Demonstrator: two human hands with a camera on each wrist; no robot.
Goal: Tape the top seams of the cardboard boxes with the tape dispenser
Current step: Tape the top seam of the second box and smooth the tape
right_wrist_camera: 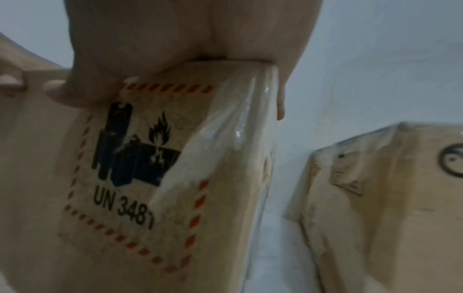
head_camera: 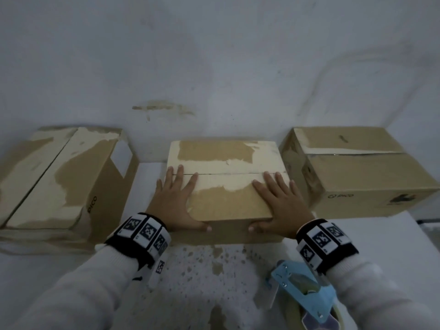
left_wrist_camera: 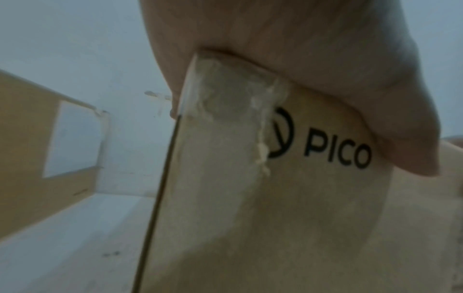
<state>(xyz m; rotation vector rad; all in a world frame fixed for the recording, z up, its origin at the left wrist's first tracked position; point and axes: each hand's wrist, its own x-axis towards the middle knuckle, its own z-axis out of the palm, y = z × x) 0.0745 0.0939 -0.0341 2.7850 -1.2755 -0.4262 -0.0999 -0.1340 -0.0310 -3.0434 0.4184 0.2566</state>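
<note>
The middle brown cardboard box (head_camera: pixel 228 186) is matt, its top skin torn to pale, rough, fibrous paper; glossy clear film clings to its corner (right_wrist_camera: pixel 240 126). The light blue tape dispenser (head_camera: pixel 307 291) looks like smooth plastic with small metal screws. The white surface (head_camera: pixel 190 282) is matt and flaking.

"PICO" marks all three boxes; the middle box (right_wrist_camera: pixel 140 178) also reads "UN 3481".

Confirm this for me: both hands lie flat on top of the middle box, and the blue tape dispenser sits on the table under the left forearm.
Wrong forearm. The head view shows the blue tape dispenser on the table under the right forearm. The rest holds: the left hand and right hand lie flat on top of the middle box.
</note>
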